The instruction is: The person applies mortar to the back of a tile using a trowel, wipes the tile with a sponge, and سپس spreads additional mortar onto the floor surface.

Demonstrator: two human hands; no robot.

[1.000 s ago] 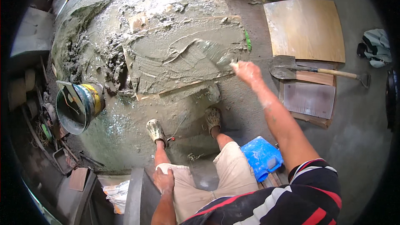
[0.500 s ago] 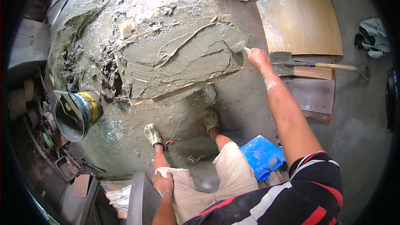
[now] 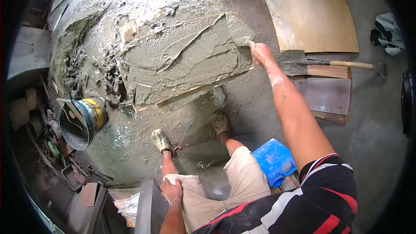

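My right hand (image 3: 262,54) is closed around the handle of a trowel (image 3: 241,31). The trowel's mortar-coated blade lies on the right end of a grey mortar layer (image 3: 173,67), where its outline is hard to tell from the mortar. Ridges and curved drag marks run across that layer. Thin wooden edging of a board (image 3: 203,87) shows along its near side. My left hand (image 3: 172,191) rests on my left knee, fingers spread over the beige shorts, with nothing held.
At left stands a bucket (image 3: 96,115) beside loose wet mortar (image 3: 73,71). A shovel (image 3: 353,64) lies across boards on the right, below a plywood sheet (image 3: 312,19). A blue jug (image 3: 274,162) is beside my right leg. Clutter and a grey block (image 3: 149,206) are lower left.
My right hand and the trowel have moved slightly left and away from me over the mortar, near its right end. My left hand stays on the knee.
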